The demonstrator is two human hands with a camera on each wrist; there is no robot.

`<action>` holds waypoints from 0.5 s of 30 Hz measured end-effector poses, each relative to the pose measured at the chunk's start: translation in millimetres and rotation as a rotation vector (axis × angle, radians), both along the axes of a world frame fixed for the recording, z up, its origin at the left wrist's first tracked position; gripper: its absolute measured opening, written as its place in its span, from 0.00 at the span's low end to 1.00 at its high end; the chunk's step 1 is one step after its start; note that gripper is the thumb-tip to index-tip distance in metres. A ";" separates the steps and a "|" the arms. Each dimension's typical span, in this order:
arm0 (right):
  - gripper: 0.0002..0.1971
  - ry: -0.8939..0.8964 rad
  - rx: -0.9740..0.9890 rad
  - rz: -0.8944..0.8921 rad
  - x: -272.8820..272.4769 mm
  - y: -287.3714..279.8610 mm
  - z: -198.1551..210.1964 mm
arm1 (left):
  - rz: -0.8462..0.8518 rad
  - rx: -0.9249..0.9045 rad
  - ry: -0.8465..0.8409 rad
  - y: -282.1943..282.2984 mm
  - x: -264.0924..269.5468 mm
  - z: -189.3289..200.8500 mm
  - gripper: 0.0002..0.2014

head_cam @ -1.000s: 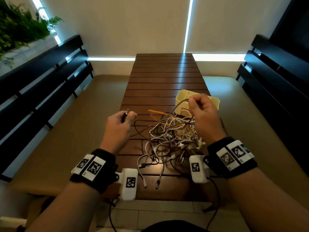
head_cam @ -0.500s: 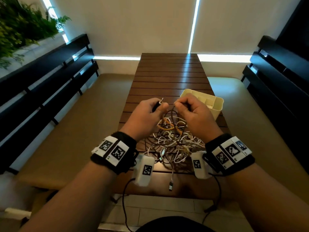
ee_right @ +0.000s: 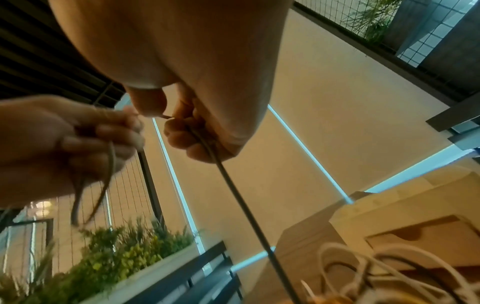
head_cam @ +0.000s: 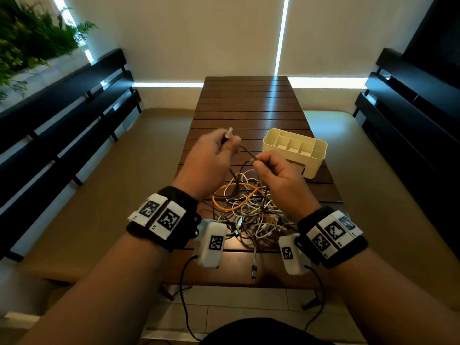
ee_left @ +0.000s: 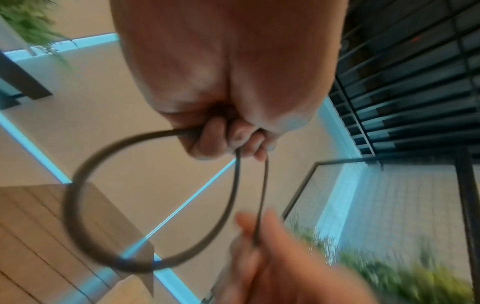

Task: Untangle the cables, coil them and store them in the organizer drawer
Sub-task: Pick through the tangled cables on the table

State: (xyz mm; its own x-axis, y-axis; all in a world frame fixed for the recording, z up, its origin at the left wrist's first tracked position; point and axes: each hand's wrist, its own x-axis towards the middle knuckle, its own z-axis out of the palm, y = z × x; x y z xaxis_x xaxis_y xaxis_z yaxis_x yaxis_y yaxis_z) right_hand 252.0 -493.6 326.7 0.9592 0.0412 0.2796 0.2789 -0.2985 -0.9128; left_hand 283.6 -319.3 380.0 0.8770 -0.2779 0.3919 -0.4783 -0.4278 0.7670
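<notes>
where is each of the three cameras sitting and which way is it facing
Head: worn on the head, looking forward and down at the slatted table, cable pile and organizer; both forearms and hands show.
Left wrist: on the left wrist, looking along the left hand at its loop of dark cable; the right hand shows too.
Right wrist: on the right wrist, looking along the right hand at the cable; the left hand shows too.
Shared: all three show both hands holding the dark cable.
</notes>
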 end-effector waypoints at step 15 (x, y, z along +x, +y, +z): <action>0.04 -0.128 -0.262 -0.038 13.6 -10.1 31.0 | 0.160 -0.004 0.064 29.2 -1.4 -25.7 0.10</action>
State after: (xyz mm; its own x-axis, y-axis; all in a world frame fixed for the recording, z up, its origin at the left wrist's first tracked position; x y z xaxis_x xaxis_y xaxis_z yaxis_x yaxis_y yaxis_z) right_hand 265.6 -503.7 357.8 0.9191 0.0930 0.3828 0.3709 -0.5314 -0.7616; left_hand 282.2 -290.1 354.2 0.9332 -0.1315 0.3344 -0.3543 -0.4912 0.7957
